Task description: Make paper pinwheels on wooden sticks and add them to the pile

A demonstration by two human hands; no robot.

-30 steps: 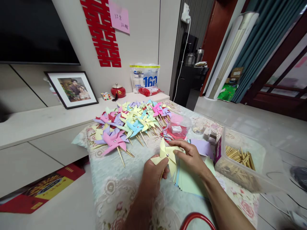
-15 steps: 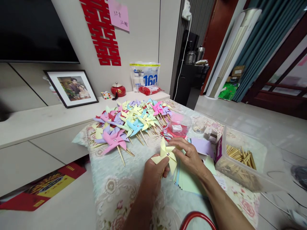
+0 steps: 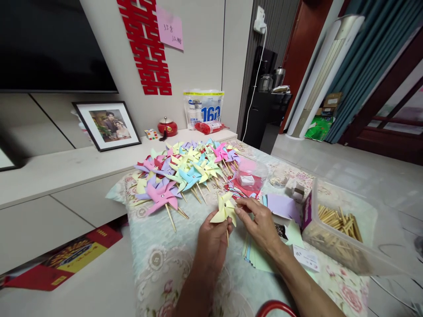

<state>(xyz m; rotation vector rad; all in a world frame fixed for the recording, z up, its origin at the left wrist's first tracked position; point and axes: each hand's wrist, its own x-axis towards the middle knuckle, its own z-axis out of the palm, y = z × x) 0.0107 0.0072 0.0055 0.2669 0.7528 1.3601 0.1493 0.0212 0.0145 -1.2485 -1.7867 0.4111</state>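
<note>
My left hand (image 3: 211, 242) grips the wooden stick of a pale yellow paper pinwheel (image 3: 224, 208) and holds it upright over the flowered tablecloth (image 3: 165, 259). My right hand (image 3: 259, 222) touches the pinwheel's right blade with its fingertips. Under my right wrist lies a stack of coloured paper squares (image 3: 256, 257). Beyond the hands a heap of finished pinwheels (image 3: 180, 169) in pink, purple, blue, green and yellow covers the far part of the table.
A clear plastic box of wooden sticks (image 3: 337, 224) stands at the right. A small clear tub (image 3: 251, 174), purple paper (image 3: 282, 204) and small blocks (image 3: 295, 190) lie behind the hands. A framed photo (image 3: 107, 124) leans on the low cabinet at left. A red curved handle (image 3: 276, 308) shows at the bottom edge.
The pinwheel has turned from facing me flat to a more edge-on, upright pose and sits slightly higher. My right hand slid from over the paper stack to the pinwheel's blade.
</note>
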